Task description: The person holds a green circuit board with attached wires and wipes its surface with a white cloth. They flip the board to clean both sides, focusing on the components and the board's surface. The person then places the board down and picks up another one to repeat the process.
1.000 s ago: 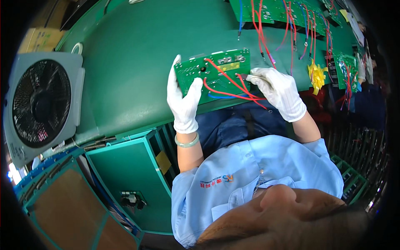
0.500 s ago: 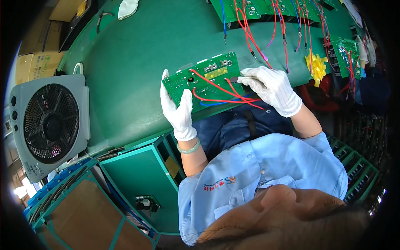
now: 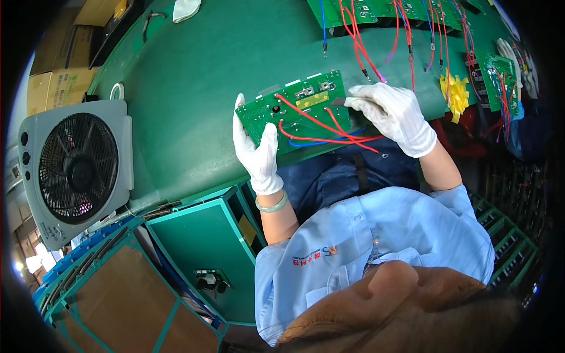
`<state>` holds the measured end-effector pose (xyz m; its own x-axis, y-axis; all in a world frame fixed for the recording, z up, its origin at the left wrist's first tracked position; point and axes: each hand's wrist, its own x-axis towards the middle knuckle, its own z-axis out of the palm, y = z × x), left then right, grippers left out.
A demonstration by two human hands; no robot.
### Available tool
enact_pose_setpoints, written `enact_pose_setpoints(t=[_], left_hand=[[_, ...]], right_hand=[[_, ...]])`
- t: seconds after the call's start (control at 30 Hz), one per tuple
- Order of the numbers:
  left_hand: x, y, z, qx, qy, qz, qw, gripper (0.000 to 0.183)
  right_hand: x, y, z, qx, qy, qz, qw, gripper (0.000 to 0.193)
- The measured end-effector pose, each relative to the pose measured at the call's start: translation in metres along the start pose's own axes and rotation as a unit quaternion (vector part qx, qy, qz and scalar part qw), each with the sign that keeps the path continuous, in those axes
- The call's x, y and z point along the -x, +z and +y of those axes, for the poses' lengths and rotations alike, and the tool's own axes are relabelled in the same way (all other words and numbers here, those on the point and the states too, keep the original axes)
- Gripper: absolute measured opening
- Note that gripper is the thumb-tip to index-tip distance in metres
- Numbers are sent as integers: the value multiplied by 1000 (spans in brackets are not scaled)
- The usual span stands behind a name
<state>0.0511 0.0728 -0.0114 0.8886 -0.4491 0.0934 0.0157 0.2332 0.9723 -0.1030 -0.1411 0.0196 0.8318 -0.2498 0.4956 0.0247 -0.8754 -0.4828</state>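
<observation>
- Green bench (image 3: 188, 76), with a fan (image 3: 79, 167) at its left; other boards (image 3: 350, 15) trailing wires lie along the far side, and a yellow bundle (image 3: 454, 97) sits to the right.
- The board (image 3: 297, 120) is held tilted at the bench's near edge; whether it also rests there, I cannot tell.
- Left hand (image 3: 256, 159): thumb on the board's face, fingers around its left edge, gripping it.
- Right hand (image 3: 391, 115): fingertips pinched narrow on a flat dark tool (image 3: 338, 102), its tip over the board's right end; contact is unclear.
- Red wires (image 3: 318, 122) cross beneath the tool; a slip could nick one or scratch the board.
- If the left thumb eased, the board could tip toward the lap.
- Loose wire ends near the edge might snag.
</observation>
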Motion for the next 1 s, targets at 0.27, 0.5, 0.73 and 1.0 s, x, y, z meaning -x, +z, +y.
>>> enact_pose_setpoints(t=[0.27, 0.5, 0.73, 1.0], left_hand=[[0, -4, -7, -13, 20, -9, 1000, 64], [0, -4, -3, -7, 11, -25, 1000, 64], [-2, 0, -1, 14, 3, 1, 1000, 67], [-5, 2, 5, -19, -25, -18, 999, 60]], right_hand=[[-1, 5, 6, 1, -20, -7, 1000, 18], [-3, 2, 8, -7, -25, -23, 999, 17], [-2, 4, 8, -20, -8, -12, 1000, 17], [-9, -2, 14, -45, -9, -7, 999, 22]])
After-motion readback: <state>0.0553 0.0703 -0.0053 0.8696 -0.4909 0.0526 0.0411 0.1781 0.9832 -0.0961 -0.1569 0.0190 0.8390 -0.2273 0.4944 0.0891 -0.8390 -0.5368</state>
